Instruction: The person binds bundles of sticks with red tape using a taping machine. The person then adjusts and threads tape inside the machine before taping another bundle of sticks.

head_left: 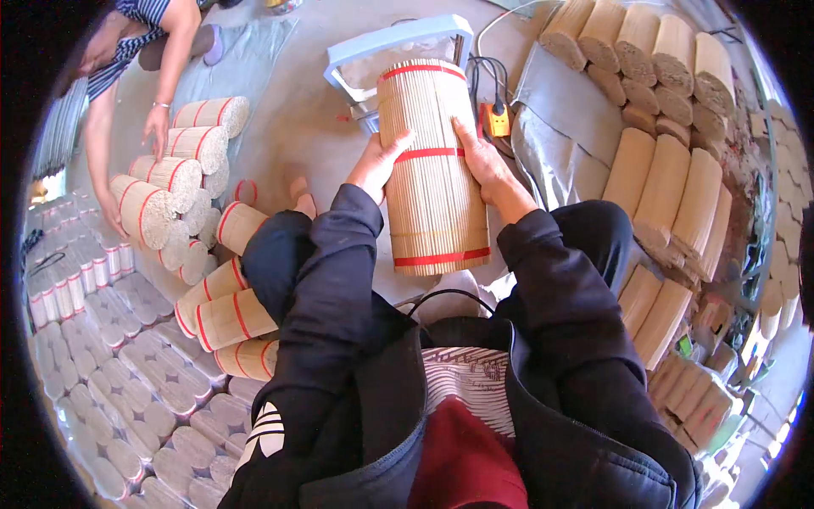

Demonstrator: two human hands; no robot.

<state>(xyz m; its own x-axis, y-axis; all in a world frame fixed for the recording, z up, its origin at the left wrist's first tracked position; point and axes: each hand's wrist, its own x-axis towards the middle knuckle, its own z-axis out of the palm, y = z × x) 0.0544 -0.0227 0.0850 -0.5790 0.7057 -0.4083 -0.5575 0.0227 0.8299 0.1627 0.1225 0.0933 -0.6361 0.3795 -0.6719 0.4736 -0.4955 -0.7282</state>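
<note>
Between my two hands is a thick round bundle of thin wooden sticks [431,204], bound by three red bands near its top, middle and bottom. My left hand [379,164] presses on its left side, thumb laid across the front. On the right side my right hand [485,161] grips it the same way, just by the middle band. The fingers behind the bundle are hidden. Its far end overlaps a pale blue frame-like stand [398,38] on the floor, and I cannot tell whether they touch.
At left a co-worker's hands [155,131] rest on a pile of red-banded bundles [146,212]. More bundles [233,318] lie beside my left knee. Unbanded bundles [629,47] are stacked at right. An orange power socket [498,120] with black cables sits beside the stand.
</note>
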